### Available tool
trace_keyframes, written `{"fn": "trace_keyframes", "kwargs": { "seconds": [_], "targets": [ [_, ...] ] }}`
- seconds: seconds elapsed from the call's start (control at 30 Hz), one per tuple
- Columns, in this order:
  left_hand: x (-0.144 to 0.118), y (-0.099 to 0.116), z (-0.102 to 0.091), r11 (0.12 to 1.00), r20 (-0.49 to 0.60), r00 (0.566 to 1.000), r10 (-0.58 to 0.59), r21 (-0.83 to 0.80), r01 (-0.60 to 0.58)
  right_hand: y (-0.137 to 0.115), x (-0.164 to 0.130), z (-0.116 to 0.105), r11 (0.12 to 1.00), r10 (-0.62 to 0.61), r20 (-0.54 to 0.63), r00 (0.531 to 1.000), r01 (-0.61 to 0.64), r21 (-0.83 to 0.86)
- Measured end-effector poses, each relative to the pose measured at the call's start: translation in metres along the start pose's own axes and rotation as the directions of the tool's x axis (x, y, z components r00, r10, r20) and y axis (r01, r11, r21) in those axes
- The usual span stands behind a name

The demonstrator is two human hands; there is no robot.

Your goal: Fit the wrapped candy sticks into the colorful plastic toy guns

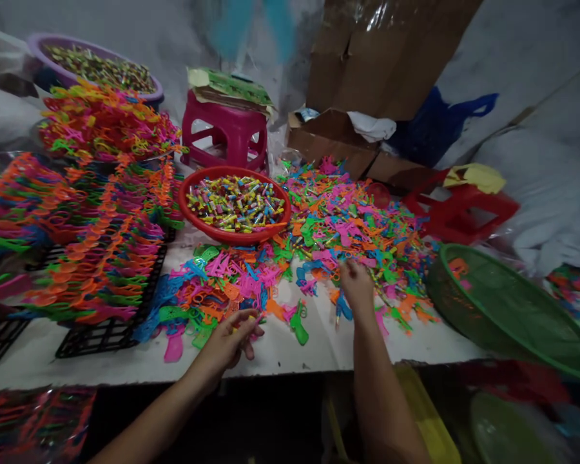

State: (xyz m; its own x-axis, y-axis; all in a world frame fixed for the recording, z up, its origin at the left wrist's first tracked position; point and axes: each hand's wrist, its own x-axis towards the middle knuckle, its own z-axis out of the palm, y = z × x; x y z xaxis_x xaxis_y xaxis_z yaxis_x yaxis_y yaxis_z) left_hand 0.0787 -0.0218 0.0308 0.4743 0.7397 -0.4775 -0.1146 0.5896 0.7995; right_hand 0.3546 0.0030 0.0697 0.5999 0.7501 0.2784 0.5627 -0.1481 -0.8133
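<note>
The left hand [232,338] rests near the bench [294,351] edge, fingers pinched on a small yellow piece [248,318]. The right hand [356,287] reaches into the heap of coloured plastic toys [348,219], fingers closed among them; what they grip is hidden. A red bowl [188,193] sits farther left.

Red bowl [232,233] of small coloured pieces just beyond left hand [232,338]. Green basket [512,309] right of right hand [356,287]. Pink stool [225,132], cardboard boxes [333,135] farther back.

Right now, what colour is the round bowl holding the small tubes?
Red: the bowl shows best in the head view.
</note>
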Motion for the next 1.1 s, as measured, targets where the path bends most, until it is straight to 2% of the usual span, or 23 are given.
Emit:
{"fn": "trace_keyframes", "kwargs": {
  "seconds": [0.1,0.17,0.23,0.4,0.5,0.6,0.67,0.77,0.83,0.97,1.1],
  "targets": [
    [-0.002,0.001,-0.001,1.0,0.015,1.0,-0.008,0.015,0.008,0.015,-0.058,0.018,0.997,0.061,0.192,0.979,-0.051,-0.054],
    [-0.001,-0.001,-0.002,1.0,0.017,1.0,-0.008,0.024,0.007,0.022,-0.095,0.03,0.994,0.094,0.218,0.971,-0.081,-0.07],
    [0.0,-0.003,-0.002,0.999,0.007,1.0,-0.007,0.033,0.007,0.027,-0.115,0.038,0.992,0.116,0.202,0.973,-0.105,-0.064],
    [0.007,-0.01,-0.001,0.999,0.026,1.0,-0.015,0.045,0.014,0.029,-0.115,0.036,0.959,0.279,0.231,0.932,-0.282,-0.021],
    [0.007,-0.01,0.002,0.999,0.04,0.999,-0.031,0.026,0.03,0.013,-0.115,0.034,0.953,0.229,0.242,0.943,-0.268,0.143],
    [0.003,-0.006,0.008,0.999,0.032,0.999,-0.036,0.026,0.035,-0.016,-0.127,0.039,0.908,0.138,0.268,0.953,-0.23,0.349],
    [-0.001,-0.004,0.012,1.0,0.035,0.999,-0.005,0.027,0.004,-0.036,-0.137,0.044,0.853,0.14,0.314,0.939,-0.276,0.444],
    [-0.006,-0.001,0.014,0.997,0.027,0.997,0.076,0.021,-0.077,-0.053,-0.148,0.052,0.797,0.186,0.361,0.914,-0.355,0.489],
    [-0.009,-0.001,0.014,0.994,0.009,0.994,0.11,0.017,-0.11,-0.056,-0.152,0.058,0.797,0.201,0.326,0.924,-0.348,0.494],
    [-0.011,-0.001,0.011,0.993,0.031,0.993,0.114,0.038,-0.115,-0.054,-0.156,0.065,0.833,0.168,0.186,0.968,-0.241,0.499],
    [-0.014,0.0,0.011,0.981,0.072,0.985,0.157,0.102,-0.164,-0.054,-0.164,0.069,0.843,0.143,0.163,0.976,-0.206,0.496]
  ]
}}
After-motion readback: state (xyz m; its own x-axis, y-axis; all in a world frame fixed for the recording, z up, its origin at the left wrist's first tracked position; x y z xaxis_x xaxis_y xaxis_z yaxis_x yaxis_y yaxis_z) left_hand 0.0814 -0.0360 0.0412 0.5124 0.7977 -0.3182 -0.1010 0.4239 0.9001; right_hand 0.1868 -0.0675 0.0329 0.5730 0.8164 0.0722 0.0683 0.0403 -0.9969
